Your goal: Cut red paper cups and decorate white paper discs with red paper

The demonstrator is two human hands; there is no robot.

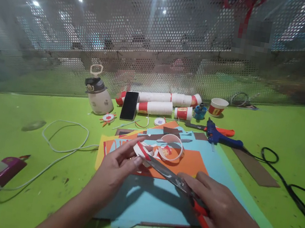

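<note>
Centrally in the frame, left hand (115,166) pinches a small red-and-white paper piece (141,150) between thumb and fingers. Right hand (210,197), lower right of centre, is closed around red-handled scissors (171,176); blades point to the upper left, tips at the piece's edge, contact or cut not distinguishable. Pale ring (182,150) lies just right of the piece, over an orange sheet (195,163). Blue sheet (155,199) lies beneath, on the green table (55,175). Upper centre: dark phone (129,106) beside stacked paper cups (156,108). Blue glue gun (219,135) at right of centre.
</note>
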